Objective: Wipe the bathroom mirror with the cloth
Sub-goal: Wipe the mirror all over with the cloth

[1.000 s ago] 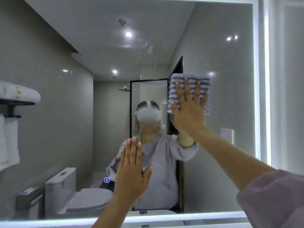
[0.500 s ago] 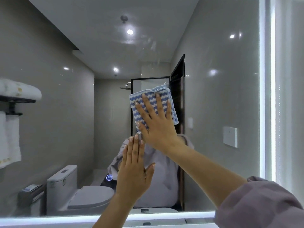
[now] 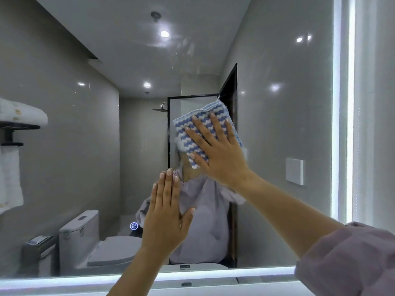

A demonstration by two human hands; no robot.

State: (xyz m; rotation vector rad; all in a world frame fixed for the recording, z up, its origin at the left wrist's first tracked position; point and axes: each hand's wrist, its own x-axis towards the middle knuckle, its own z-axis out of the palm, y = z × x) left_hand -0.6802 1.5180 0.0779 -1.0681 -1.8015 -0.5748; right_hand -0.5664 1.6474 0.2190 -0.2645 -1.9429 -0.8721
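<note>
Pressing cloth [image 3: 181,136] flat on mirror [image 3: 277,135], about mid-glass, with right hand [image 3: 220,154], fingers straight and spread over it. Bracing just below with left hand [image 3: 168,218], fingers straight, together, holding nothing. Looks like faint streaks [image 3: 188,45] higher up, hard to tell.

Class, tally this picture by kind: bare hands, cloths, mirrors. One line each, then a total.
Bare hands, left hand and right hand: 2
Blue-and-white wavy-striped knitted cloth: 1
Large light-edged bathroom mirror: 1
Total: 4
</note>
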